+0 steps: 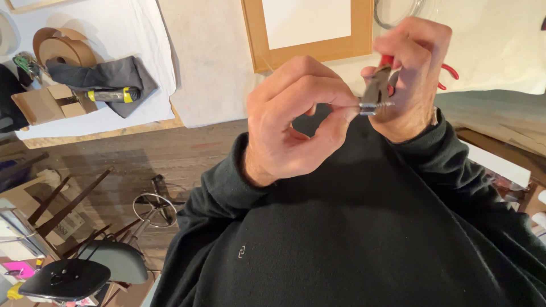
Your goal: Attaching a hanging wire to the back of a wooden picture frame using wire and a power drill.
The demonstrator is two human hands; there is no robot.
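Both hands are raised close in front of my black sweater. My right hand (412,79) grips red-handled pliers (380,79), whose grey jaws clamp a small threaded screw (380,105). My left hand (296,119) pinches the head end of that screw between thumb and forefinger, the other fingers curled. The screw's threaded tip points right. Part of a red plier handle (449,70) sticks out behind my right hand.
Behind the hands, a white-covered table holds a wooden picture frame (256,34) with a white centre. At upper left lie brown tape rolls (62,48), a grey cloth (122,73), a yellow-and-black tool (114,94) and a cardboard box (40,105). A dark chair (68,278) stands lower left.
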